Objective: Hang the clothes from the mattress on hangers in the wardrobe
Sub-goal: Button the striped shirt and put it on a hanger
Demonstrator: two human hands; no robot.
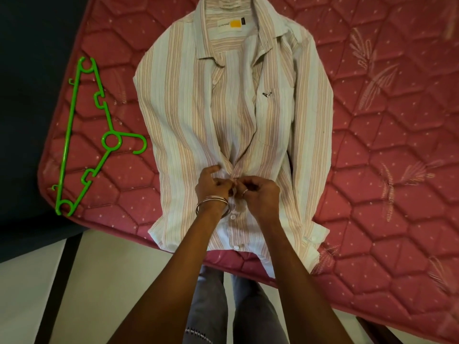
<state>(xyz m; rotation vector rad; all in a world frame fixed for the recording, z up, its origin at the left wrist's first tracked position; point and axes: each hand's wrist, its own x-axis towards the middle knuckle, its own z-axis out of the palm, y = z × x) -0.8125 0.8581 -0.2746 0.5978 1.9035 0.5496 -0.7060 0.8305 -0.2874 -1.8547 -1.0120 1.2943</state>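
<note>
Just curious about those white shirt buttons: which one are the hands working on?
The one hidden between both hands on the striped shirt, farthest from the hem. Two others, one below the wrists and one near the hem, lie untouched.

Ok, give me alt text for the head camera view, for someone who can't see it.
Two hands, left hand and right hand, pinch the front of a striped shirt lying flat on a red quilted mattress. A green hanger lies beside it.

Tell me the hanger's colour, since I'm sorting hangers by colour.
Bright green: the hanger lies on the mattress left of the shirt, clearest in the head view.
</note>
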